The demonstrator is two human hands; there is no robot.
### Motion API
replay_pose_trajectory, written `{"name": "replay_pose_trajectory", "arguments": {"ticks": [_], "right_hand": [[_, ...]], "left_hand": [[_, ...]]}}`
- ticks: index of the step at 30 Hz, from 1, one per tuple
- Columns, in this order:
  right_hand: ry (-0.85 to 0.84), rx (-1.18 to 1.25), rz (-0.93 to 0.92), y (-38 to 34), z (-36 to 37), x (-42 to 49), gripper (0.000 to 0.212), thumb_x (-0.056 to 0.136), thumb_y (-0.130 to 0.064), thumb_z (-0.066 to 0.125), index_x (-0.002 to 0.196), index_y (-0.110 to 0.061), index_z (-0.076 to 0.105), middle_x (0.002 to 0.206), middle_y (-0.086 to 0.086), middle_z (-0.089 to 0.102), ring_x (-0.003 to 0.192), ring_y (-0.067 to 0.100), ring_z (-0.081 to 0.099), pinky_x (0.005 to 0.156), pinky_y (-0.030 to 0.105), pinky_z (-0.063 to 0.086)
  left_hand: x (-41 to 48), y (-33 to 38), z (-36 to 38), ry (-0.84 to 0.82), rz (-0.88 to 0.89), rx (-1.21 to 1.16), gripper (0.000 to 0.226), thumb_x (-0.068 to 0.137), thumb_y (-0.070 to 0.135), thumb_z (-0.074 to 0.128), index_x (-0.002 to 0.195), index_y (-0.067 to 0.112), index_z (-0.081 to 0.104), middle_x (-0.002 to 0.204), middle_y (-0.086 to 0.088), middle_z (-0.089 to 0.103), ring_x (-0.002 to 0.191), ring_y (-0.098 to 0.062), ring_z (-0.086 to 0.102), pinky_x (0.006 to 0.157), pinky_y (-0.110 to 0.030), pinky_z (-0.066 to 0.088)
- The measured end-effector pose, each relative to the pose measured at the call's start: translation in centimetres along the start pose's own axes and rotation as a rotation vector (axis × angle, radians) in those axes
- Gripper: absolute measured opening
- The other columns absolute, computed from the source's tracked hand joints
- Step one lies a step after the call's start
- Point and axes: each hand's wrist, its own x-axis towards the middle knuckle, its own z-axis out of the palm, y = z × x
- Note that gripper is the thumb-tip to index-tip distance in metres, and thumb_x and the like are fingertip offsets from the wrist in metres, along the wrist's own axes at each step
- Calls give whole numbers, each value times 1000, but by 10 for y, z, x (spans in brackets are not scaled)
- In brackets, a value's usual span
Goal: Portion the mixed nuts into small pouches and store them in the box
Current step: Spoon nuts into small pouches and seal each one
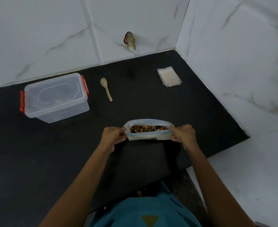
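1. A clear plastic zip bag of mixed brown nuts [148, 130] stands on the black tabletop [69, 153], near its right front edge, with its mouth pulled open so the nuts show through the gap.
2. The left hand [112, 136] grips the left end of the bag's mouth; its fingers [118, 131] are curled together and pinched on the plastic rim.
3. The right hand [184, 135] grips the right end of the mouth in the same way, its fingers [175, 137] closed tight on the rim, thumb side facing the bag.
4. Both hands are well apart, one at each end, so the bag's mouth stretches between them into a long, narrow opening.
5. A clear plastic storage box with a clear lid and orange-red side latches [55, 97] sits toward the back left of the tabletop, near the wall edge; its lid is on.
6. A small pale wooden spoon [105, 88] lies flat just right of the box, bowl toward the back edge, handle pointing toward the front.
7. A small stack of flat, clear empty pouches [169, 76] lies near the back right corner of the tabletop, well apart from the bag and hands.
8. White marble-patterned tiled walls [233, 63] meet the tabletop at its back and right edges.
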Motion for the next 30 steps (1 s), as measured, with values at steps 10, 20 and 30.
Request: {"name": "replay_pose_trajectory", "arguments": {"ticks": [10, 20, 30], "right_hand": [[-257, 550, 256, 4, -15, -4, 17, 88, 0, 54, 105, -2, 56, 104, 15, 61, 96, 22, 61, 73, 32, 55], [-235, 651, 128, 14, 0, -10, 12, 92, -8, 50, 102, -11, 55, 101, 8, 59, 93, 17, 58, 79, 28, 49], [4, 11, -174, 8, 2, -3, 25, 91, -20, 56, 111, -6, 60, 101, 7, 61, 84, 11, 57, 77, 25, 50]], "left_hand": [[-3, -1, 5, -175, -292, -570, 19, 94, 3, 46, 111, 4, 56, 105, -12, 60, 121, -22, 51, 88, -35, 45], [-3, -10, 16, -161, -220, -821, 25, 96, 13, 45, 118, 4, 55, 94, -8, 60, 105, -17, 57, 90, -29, 43], [-6, -4, 23, -81, -149, -419, 17, 87, 2, 58, 93, 16, 52, 103, -7, 57, 90, -19, 57, 84, -34, 46]]}}
